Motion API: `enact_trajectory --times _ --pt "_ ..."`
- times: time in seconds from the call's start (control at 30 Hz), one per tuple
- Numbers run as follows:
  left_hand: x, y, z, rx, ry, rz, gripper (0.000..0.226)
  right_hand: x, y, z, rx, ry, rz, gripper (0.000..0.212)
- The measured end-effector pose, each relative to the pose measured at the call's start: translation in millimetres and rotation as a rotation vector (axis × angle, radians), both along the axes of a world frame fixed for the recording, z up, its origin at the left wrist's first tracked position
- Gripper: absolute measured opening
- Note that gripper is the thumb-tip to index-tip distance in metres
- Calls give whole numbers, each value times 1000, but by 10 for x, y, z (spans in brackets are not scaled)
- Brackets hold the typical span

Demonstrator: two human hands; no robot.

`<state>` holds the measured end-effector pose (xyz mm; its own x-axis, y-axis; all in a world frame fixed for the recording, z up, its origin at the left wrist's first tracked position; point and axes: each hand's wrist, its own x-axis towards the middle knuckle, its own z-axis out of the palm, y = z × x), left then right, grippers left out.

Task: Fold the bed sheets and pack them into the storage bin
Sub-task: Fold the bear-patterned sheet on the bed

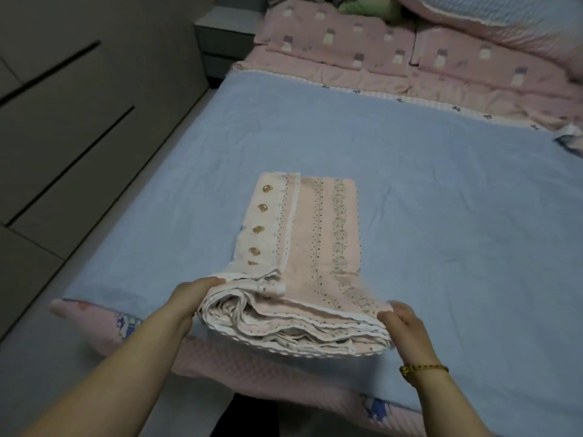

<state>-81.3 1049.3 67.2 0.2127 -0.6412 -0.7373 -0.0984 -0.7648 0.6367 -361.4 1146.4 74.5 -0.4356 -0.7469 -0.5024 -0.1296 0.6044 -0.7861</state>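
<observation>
A pink folded sheet [312,234] with small bear prints and leaf stripes lies as a long narrow stack on the blue bed cover [441,190]. Its near end is lifted off the bed, showing several layered edges. My left hand [192,298] grips the near left corner, fingers curled over the top. My right hand [400,320] holds the near right corner, fingers against the stack's edge. No storage bin is in view.
Pink pillows [347,42] and a pink quilt [473,86] lie at the head of the bed. A grey nightstand [220,36] stands beyond the bed's left side, with grey drawers [63,121] along the left wall. A pink mattress pad edge [252,367] shows below the sheet.
</observation>
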Motion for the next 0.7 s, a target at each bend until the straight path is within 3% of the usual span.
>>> enact_trajectory --times 0.07,0.13,0.23,0.43,0.5,0.6,0.7 --pt "-60 -272 -10 6 -16 -42 22 -71 -298 26 -50 7 -16 36" --pt "-109 -614 -74 30 -14 -78 13 -145 -692 -22 -17 -61 -48 27" --pt "-200 -1087 -119 43 13 -80 20 -240 -1197 -94 37 -190 -159 19" --pt "-442 -2101 -429 63 -22 -175 20 -427 -2119 -329 101 -13 -306 17" --pt "-569 -2417 -516 40 -24 -188 21 -481 -2404 -465 120 6 -339 26" --pt "-721 -2817 -637 -24 35 -96 19 -510 -2775 -634 40 -139 -484 24" --pt "-740 -3020 -890 -62 152 -1 47 -538 -3044 -879 -5 -220 -365 43"
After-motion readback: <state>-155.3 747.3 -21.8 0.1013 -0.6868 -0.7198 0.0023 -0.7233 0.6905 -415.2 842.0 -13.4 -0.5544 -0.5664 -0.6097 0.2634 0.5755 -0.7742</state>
